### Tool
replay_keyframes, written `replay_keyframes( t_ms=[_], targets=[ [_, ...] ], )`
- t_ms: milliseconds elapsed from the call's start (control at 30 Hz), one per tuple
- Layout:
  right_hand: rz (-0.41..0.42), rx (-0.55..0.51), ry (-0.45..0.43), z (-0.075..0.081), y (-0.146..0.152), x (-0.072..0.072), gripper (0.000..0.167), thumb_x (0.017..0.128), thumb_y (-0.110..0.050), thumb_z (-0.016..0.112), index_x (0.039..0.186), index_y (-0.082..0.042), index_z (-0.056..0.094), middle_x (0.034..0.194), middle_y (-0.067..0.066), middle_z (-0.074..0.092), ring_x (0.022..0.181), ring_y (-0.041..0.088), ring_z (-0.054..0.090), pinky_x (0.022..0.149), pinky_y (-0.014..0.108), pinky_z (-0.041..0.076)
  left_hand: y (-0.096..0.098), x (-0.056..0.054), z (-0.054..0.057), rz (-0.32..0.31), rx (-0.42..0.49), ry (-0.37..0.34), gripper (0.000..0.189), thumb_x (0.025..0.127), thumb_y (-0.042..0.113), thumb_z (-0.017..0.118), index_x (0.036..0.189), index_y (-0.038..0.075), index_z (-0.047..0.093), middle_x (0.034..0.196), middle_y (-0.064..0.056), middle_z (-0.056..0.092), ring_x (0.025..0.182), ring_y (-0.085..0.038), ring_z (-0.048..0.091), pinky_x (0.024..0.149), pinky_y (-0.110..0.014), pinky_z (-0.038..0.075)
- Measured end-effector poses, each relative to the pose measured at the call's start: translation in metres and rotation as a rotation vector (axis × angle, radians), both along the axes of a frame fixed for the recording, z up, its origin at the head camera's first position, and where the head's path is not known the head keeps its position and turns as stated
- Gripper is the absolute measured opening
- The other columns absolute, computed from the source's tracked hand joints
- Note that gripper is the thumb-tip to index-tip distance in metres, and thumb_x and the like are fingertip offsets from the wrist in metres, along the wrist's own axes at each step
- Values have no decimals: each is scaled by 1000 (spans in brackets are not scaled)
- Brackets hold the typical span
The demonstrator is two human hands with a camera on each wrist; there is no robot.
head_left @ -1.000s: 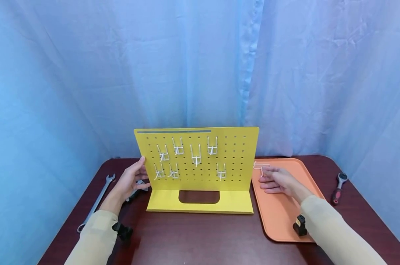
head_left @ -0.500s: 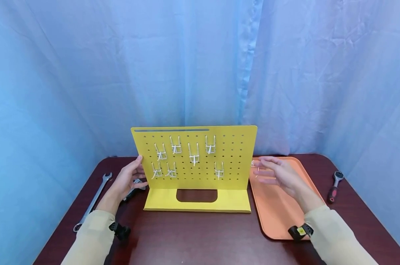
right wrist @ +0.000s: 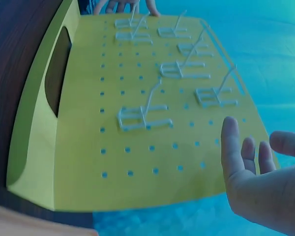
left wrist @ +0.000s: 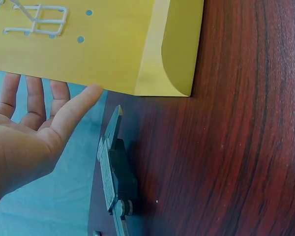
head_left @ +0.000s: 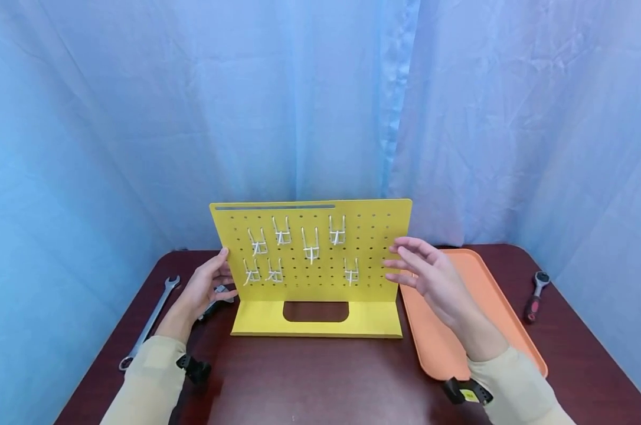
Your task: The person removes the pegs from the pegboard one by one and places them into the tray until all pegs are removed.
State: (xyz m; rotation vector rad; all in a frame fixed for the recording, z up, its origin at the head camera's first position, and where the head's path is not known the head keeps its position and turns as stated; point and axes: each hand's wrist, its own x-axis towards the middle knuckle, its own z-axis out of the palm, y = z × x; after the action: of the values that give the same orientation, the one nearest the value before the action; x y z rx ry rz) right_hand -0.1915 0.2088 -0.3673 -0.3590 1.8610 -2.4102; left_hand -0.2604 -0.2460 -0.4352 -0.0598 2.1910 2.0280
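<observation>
A yellow pegboard stand (head_left: 373,283) stands upright at the middle of the table, with several white wire hooks (head_left: 311,252) on its front. My left hand (head_left: 203,286) holds the board's left edge, thumb at the front edge. In the left wrist view, some fingers (left wrist: 34,96) pass behind the panel. My right hand (head_left: 437,280) is in front of the board's right edge, its fingers spread. In the right wrist view that hand holds nothing I can see, and the lower right corner of the board lies behind its fingers (right wrist: 231,147).
An orange tray (head_left: 485,313) lies right of the board; my right hand and arm cover part of it. A ratchet (head_left: 536,297) lies at the far right. On the left are a combination wrench (head_left: 153,319) and a caliper-like tool (left wrist: 115,172). Curtains hang behind.
My right hand has left the white wire hooks on the tray and moved leftward to the board's right edge, fingers opened. My left hand stays at the left edge.
</observation>
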Motion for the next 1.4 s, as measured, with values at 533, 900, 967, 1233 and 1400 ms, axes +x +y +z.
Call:
replay_keyframes(
  t_ms=[533,900,967,1233,1400],
  targets=[
    [243,25,-147,-4,-58,-16,56,107,-32,56,145,8,44,151,28,43,126,37,58,97,50,52,7,-7,-3,-14,22,2,63,98,65,53,119,6,56,110,-15,55,105,-30,62,90,-56,55],
    [368,17,-257,-6,-81,-34,58,110,-36,46,150,5,38,153,26,43,133,47,49,96,51,52,1,-5,-2,-7,28,-10,63,97,66,53,116,6,54,111,-14,54,106,-30,61,92,-57,53],
    [375,18,-260,-5,-83,-36,56,111,-36,44,150,5,39,152,25,43,133,48,48,95,52,53,1,-4,-3,-2,32,-11,62,97,66,54,115,6,54,110,-14,54,105,-30,61,92,-58,53],
    [363,-15,-278,-2,-86,-39,60,109,-43,47,145,4,44,146,20,53,129,46,54,93,53,54,0,0,-5,-24,31,-15,62,98,64,52,122,7,56,111,-14,55,105,-30,61,92,-56,54],
    [357,-27,-265,3,-89,-43,60,109,-44,46,145,3,44,143,19,55,131,50,49,93,52,54,-2,0,-2,-21,14,1,63,98,65,52,124,7,56,112,-14,55,106,-30,61,92,-57,53]
  ],
)
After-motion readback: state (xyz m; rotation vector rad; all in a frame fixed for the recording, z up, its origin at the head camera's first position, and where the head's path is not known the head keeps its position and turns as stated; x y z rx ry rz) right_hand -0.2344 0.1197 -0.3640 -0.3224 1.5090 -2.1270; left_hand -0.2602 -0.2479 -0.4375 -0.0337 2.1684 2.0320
